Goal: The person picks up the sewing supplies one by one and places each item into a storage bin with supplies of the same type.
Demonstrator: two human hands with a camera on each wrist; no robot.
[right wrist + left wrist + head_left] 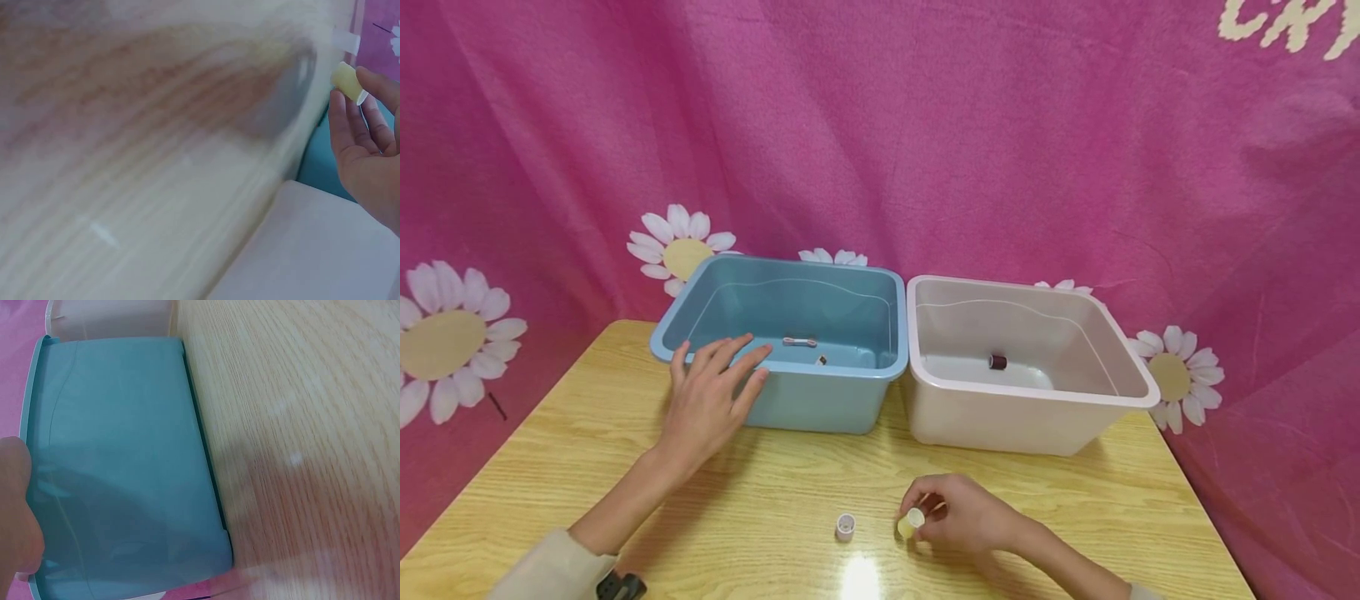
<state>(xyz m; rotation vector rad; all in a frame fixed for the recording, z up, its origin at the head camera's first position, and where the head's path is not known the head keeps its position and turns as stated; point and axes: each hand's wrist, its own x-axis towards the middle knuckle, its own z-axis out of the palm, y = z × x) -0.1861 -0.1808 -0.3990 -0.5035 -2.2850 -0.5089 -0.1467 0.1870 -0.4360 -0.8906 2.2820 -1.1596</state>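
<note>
My right hand (966,510) pinches a yellow thread spool (912,523) between thumb and fingers, close over the table. The right wrist view shows the same yellow spool (347,82) held at the fingertips. Just left of it, a pale spool (846,526) stands upright on the table. At the blue bin's (820,400) front rim is my left hand (707,402), fingers spread and overlapping the rim. Inside that bin lie a small pinkish bundle (800,342) and a small brown-and-white item (821,360). A dark brown spool (997,362) lies on its side in the pale pink bin (1000,417).
The two bins stand side by side at the back of the wooden table (760,517), their rims nearly meeting. Behind them hangs a pink curtain (880,150) with white daisies. A dark band (621,586) is at the left wrist, near the sleeve.
</note>
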